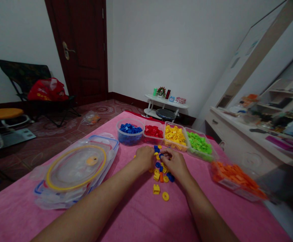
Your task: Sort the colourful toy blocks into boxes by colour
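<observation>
A small pile of mixed plastic building blocks lies on the pink cloth, yellow and blue with an orange one (161,177). My left hand (145,158) is at the pile's left side, closed with its fingertips turned down; what they grip, if anything, is hidden. On the right side, my right hand (175,163) pinches a blue block (161,156) between thumb and fingers. Nearer to me lie a yellow block (156,189) and a yellow ring-shaped piece (165,196). More blue blocks (170,177) lie beside my right wrist.
Behind the pile stand a round tub of blue blocks (130,132) and boxes of red (153,131), yellow (175,135) and green blocks (199,143). A box of orange blocks (237,179) is at the right. Stacked clear lids (76,168) lie left on the pink cloth (136,215).
</observation>
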Demonstrator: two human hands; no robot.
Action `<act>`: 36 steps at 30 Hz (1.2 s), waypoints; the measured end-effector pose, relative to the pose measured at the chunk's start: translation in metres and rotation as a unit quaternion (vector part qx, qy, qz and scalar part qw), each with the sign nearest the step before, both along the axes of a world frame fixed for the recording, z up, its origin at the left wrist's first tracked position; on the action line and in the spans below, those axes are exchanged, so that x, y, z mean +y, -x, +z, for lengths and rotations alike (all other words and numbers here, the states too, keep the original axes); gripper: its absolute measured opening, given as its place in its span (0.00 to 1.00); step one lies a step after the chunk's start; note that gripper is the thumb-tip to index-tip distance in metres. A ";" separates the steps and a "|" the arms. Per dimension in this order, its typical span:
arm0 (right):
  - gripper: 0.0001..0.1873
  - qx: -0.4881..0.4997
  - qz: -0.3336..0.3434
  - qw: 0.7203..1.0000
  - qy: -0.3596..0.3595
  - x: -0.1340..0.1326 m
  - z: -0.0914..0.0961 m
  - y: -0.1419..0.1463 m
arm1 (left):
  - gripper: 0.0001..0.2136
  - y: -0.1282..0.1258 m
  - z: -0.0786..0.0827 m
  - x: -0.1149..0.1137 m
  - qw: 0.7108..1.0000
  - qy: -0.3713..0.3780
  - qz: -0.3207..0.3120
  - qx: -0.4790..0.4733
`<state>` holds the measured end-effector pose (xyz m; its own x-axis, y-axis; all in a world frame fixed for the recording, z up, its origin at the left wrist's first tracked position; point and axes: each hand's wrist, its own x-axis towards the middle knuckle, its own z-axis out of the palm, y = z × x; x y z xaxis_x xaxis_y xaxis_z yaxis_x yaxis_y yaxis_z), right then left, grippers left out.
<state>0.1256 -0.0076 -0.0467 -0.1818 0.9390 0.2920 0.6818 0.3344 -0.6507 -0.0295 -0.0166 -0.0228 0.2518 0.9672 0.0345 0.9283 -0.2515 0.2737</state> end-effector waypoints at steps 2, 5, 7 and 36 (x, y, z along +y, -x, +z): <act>0.11 0.005 -0.002 1.000 -0.003 0.000 0.000 0.000 | 0.14 0.001 -0.008 0.003 0.999 -0.024 0.009 -0.040; 0.12 0.036 0.004 0.999 -0.010 0.000 0.001 0.001 | 0.09 0.002 -0.015 0.013 0.987 -0.014 0.024 -0.158; 0.13 0.077 0.000 0.997 -0.023 -0.001 0.004 0.003 | 0.08 0.001 -0.017 0.020 0.957 0.059 0.033 -0.282; 0.12 -0.132 0.094 0.985 -0.055 -0.016 0.003 0.021 | 0.03 0.013 -0.014 0.037 0.588 0.155 0.182 -0.773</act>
